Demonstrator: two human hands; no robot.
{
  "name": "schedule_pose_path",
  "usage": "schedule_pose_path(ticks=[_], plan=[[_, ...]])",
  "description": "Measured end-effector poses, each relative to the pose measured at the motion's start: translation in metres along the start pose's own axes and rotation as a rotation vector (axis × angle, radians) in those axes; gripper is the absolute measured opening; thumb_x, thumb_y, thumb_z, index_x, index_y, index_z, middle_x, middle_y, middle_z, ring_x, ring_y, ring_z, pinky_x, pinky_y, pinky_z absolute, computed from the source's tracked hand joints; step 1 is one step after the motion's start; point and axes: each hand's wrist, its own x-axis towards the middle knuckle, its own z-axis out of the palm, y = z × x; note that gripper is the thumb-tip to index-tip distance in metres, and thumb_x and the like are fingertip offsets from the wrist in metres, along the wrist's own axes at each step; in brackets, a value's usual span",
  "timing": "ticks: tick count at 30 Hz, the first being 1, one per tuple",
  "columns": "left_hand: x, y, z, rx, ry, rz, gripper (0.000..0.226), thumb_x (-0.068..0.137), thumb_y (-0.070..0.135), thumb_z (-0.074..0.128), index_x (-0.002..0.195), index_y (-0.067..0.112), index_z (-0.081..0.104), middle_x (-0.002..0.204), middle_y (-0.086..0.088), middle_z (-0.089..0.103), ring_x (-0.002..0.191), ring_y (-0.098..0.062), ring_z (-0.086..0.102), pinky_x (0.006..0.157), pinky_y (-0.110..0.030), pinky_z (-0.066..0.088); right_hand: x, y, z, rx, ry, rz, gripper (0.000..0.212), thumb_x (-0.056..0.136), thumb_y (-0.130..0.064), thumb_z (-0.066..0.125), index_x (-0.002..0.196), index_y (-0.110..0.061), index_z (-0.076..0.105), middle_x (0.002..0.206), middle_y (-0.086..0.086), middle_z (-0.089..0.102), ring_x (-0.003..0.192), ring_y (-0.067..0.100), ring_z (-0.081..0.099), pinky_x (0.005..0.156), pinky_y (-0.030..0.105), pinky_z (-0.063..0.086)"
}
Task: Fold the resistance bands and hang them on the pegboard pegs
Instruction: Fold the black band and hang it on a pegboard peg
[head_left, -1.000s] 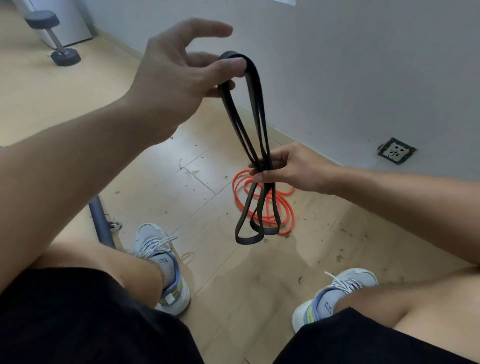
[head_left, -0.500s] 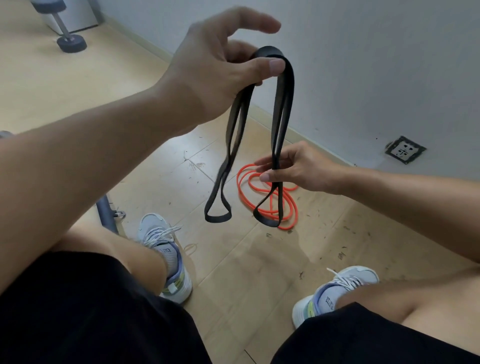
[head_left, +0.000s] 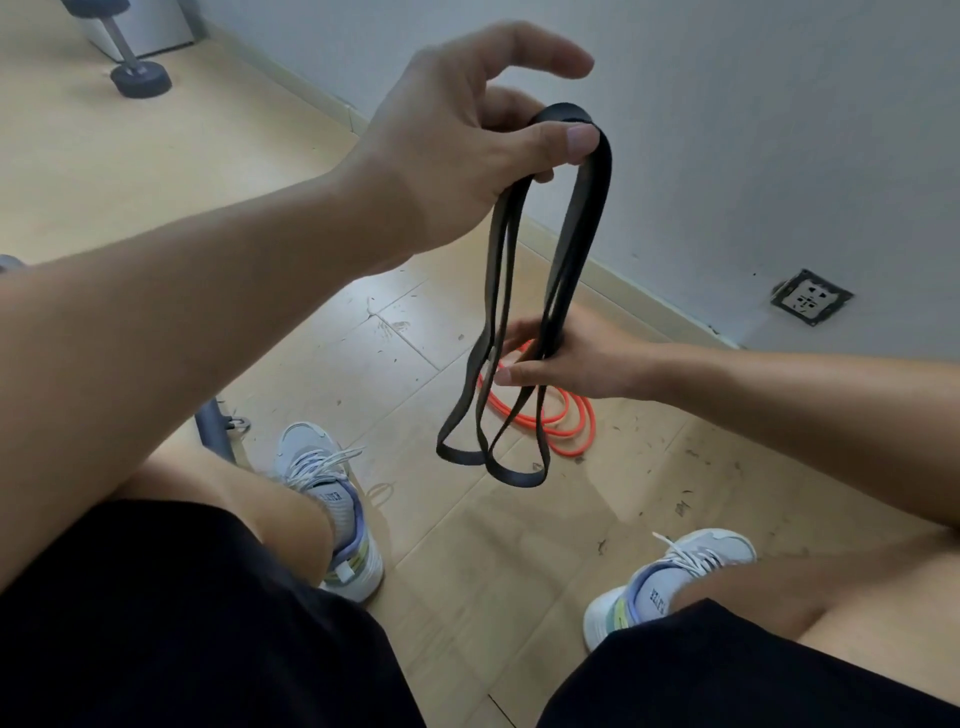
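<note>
Black rubber band (head_left: 582, 234) held high by left hand (head_left: 467, 130), top fold pinched under thumb. Lower strands now gathered and pinched by right hand (head_left: 566, 358); half second ago one loop hung loose. Fold nearly done. Orange band (head_left: 561, 415) left on floor (head_left: 130, 166). Pegboard not seen.

— Where does the band (head_left: 574, 249) hang from?
— From your left hand (head_left: 467, 135), raised above your right hand (head_left: 566, 358); two loops dangle below the right.
— And the other band (head_left: 550, 415)?
— On the floor (head_left: 467, 545) under your right hand. A dumbbell (head_left: 137, 73) lies far left of your left hand, a socket (head_left: 810, 297) right of your right.
</note>
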Motion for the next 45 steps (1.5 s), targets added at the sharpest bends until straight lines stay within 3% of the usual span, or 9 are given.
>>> schedule_pose_path(ticks=[3, 8, 15, 23, 27, 32, 36, 41, 45], plan=[[0.000, 0.001, 0.000, 0.011, 0.006, -0.009, 0.041, 0.090, 0.026, 0.076, 0.128, 0.020, 0.061, 0.098, -0.009, 0.078, 0.093, -0.025, 0.073, 0.095, -0.035, 0.057, 0.000, -0.001, 0.003, 0.016, -0.016, -0.009, 0.039, 0.086, -0.028, 0.082, 0.122, -0.033, 0.067, 0.115, -0.011, 0.072, 0.100, 0.006, 0.073, 0.091, 0.028, 0.059], [0.001, 0.001, 0.004, -0.007, 0.012, -0.015, 0.044, 0.088, 0.027, 0.077, 0.128, 0.018, 0.061, 0.097, -0.007, 0.078, 0.087, -0.019, 0.073, 0.095, -0.035, 0.057, 0.002, -0.004, 0.007, -0.003, -0.010, -0.025, 0.041, 0.083, -0.036, 0.084, 0.116, -0.045, 0.062, 0.118, -0.013, 0.071, 0.108, 0.008, 0.070, 0.101, 0.039, 0.057], [0.002, 0.007, 0.011, 0.003, -0.013, -0.004, 0.043, 0.090, 0.025, 0.075, 0.129, 0.017, 0.060, 0.098, -0.008, 0.077, 0.090, -0.016, 0.074, 0.094, -0.032, 0.057, 0.009, -0.006, 0.013, 0.022, 0.029, -0.019, 0.076, 0.075, -0.052, 0.086, 0.143, -0.035, 0.055, 0.133, -0.010, 0.067, 0.122, 0.010, 0.064, 0.108, 0.041, 0.052], [0.003, 0.009, 0.004, 0.030, 0.021, 0.045, 0.043, 0.094, 0.026, 0.070, 0.132, 0.011, 0.056, 0.100, -0.002, 0.076, 0.093, -0.011, 0.074, 0.088, -0.023, 0.056, 0.014, -0.008, 0.019, 0.114, 0.145, -0.048, 0.029, 0.074, -0.045, 0.087, 0.095, -0.026, 0.079, 0.099, -0.005, 0.079, 0.101, 0.012, 0.074, 0.097, 0.048, 0.057], [0.006, -0.003, -0.021, 0.000, 0.086, 0.016, 0.013, 0.095, 0.026, 0.065, 0.108, 0.023, 0.066, 0.098, 0.004, 0.074, 0.098, -0.014, 0.072, 0.092, -0.033, 0.058, 0.012, -0.006, 0.007, 0.134, 0.205, -0.031, 0.013, 0.082, -0.025, 0.085, 0.085, -0.014, 0.079, 0.093, 0.005, 0.080, 0.096, 0.016, 0.075, 0.093, 0.051, 0.058], [0.000, -0.046, -0.078, -0.177, 0.185, -0.219, 0.045, 0.097, 0.021, 0.062, 0.140, 0.014, 0.051, 0.103, -0.003, 0.073, 0.107, -0.015, 0.072, 0.097, -0.033, 0.057, -0.001, -0.007, -0.024, 0.245, 0.260, -0.024, 0.015, 0.083, -0.014, 0.084, 0.094, -0.014, 0.074, 0.079, 0.002, 0.078, 0.082, 0.018, 0.079, 0.084, 0.034, 0.061], [-0.015, -0.080, -0.100, -0.163, 0.058, -0.424, 0.062, 0.082, 0.024, 0.070, 0.141, 0.016, 0.053, 0.111, -0.010, 0.076, 0.115, -0.020, 0.070, 0.106, -0.042, 0.050, -0.007, -0.007, -0.044, 0.108, 0.260, 0.004, 0.025, 0.080, -0.023, 0.088, 0.100, -0.014, 0.076, 0.081, 0.003, 0.077, 0.077, 0.013, 0.074, 0.079, 0.030, 0.058], [-0.019, -0.092, -0.098, 0.072, -0.196, -0.622, 0.124, 0.027, 0.056, 0.099, 0.139, 0.027, 0.055, 0.121, -0.004, 0.075, 0.112, -0.016, 0.071, 0.106, -0.045, 0.047, -0.010, -0.023, -0.053, -0.121, 0.274, 0.002, 0.023, 0.080, -0.036, 0.087, 0.097, -0.024, 0.077, 0.078, -0.008, 0.076, 0.071, 0.006, 0.070, 0.069, 0.022, 0.051], [-0.007, -0.071, -0.063, 0.263, -0.228, -0.488, 0.102, 0.054, 0.044, 0.085, 0.147, 0.030, 0.047, 0.134, 0.008, 0.062, 0.121, -0.008, 0.058, 0.101, -0.034, 0.048, -0.009, -0.038, -0.051, -0.331, 0.261, -0.025, 0.024, 0.079, -0.041, 0.086, 0.096, -0.026, 0.078, 0.082, -0.009, 0.078, 0.073, 0.006, 0.072, 0.067, 0.024, 0.056]])
